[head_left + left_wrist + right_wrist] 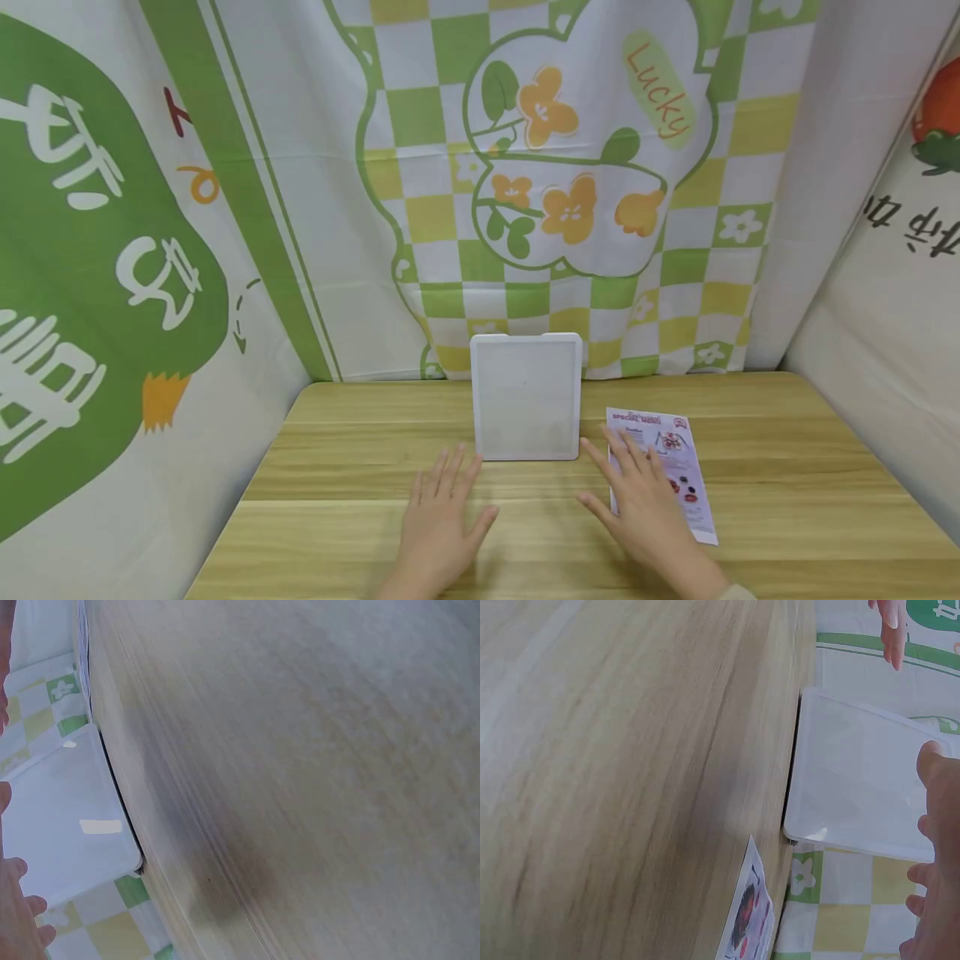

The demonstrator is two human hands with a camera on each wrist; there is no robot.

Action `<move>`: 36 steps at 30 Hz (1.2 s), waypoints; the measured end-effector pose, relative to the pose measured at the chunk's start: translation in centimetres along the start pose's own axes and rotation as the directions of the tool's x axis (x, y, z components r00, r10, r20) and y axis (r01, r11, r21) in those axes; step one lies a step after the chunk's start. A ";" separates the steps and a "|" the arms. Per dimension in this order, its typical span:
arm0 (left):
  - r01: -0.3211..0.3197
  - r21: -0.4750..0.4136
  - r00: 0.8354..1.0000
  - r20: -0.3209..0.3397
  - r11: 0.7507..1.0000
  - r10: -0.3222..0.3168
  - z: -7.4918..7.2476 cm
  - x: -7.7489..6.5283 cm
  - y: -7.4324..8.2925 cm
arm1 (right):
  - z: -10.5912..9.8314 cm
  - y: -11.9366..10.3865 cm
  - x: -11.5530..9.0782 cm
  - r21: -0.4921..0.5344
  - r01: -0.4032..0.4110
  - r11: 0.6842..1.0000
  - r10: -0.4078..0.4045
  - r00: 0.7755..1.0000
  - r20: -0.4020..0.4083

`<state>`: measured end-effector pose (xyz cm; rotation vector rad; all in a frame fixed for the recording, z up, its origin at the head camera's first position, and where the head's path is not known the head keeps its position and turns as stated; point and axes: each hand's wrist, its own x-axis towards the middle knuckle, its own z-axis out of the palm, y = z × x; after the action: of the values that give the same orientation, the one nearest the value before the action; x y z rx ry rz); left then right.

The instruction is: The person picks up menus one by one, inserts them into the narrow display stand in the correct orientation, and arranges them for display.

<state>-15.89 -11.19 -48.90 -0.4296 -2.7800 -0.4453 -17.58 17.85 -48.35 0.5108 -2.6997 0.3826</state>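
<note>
A white-framed rectangular panel (527,400) stands upright toward the back of the table, its pale face turned to me. My left hand (442,525) is held palm down in front of its lower left corner, fingers straight and holding nothing. To the right, my right hand (645,504) is spread with straight fingers and overlaps a printed menu sheet (701,521) in the head view, hiding part of it. Both wrist views show the panel (60,817) beyond the fingers. The menu sheet (750,907) also appears low in the right wrist view.
The wooden table (360,433) reaches back to a checkered curtain (465,292) with flowers and the word Lucky. Printed cloth (75,250) hangs on the left, and another cloth (885,308) hangs along the right side.
</note>
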 end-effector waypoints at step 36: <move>-0.093 0.004 0.993 0.075 0.996 0.093 1.8 0.9 3.2 | -2.3 4.1 -2.4 0.020 -0.013 1.000 0.014 0.997 -0.075</move>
<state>-16.03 -7.42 -49.42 -0.5832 -2.8177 -0.4055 -16.41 22.97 -48.06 0.4745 -2.6305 0.4236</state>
